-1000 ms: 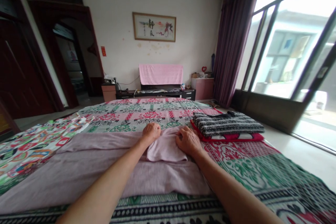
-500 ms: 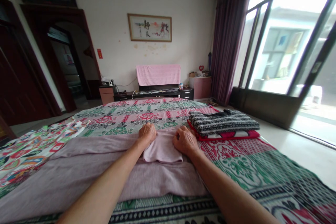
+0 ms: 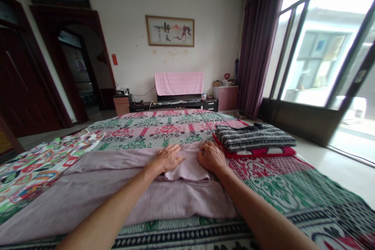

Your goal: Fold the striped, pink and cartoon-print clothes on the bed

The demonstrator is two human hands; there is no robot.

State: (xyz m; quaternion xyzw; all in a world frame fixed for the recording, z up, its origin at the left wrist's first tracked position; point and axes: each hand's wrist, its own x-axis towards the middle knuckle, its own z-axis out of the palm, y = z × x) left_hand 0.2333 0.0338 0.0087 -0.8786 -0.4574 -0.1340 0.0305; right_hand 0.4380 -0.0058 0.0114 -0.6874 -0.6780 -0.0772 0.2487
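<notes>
A mauve garment (image 3: 152, 195) lies spread across the near half of a bed covered by a green and pink patterned bedspread (image 3: 281, 187). The left hand (image 3: 168, 158) lies flat on the garment, fingers spread, beside a folded-over flap (image 3: 189, 170). The right hand (image 3: 211, 157) rests at the flap's other side with its fingers curled; whether it grips cloth is unclear. A folded striped knit (image 3: 254, 137) sits at the bed's right edge and a floral cloth (image 3: 32, 168) at its left edge.

Folded striped knit (image 3: 254, 137) on patterned bedspread (image 3: 293, 191); framed picture (image 3: 170, 30), purple curtain (image 3: 258, 39).
</notes>
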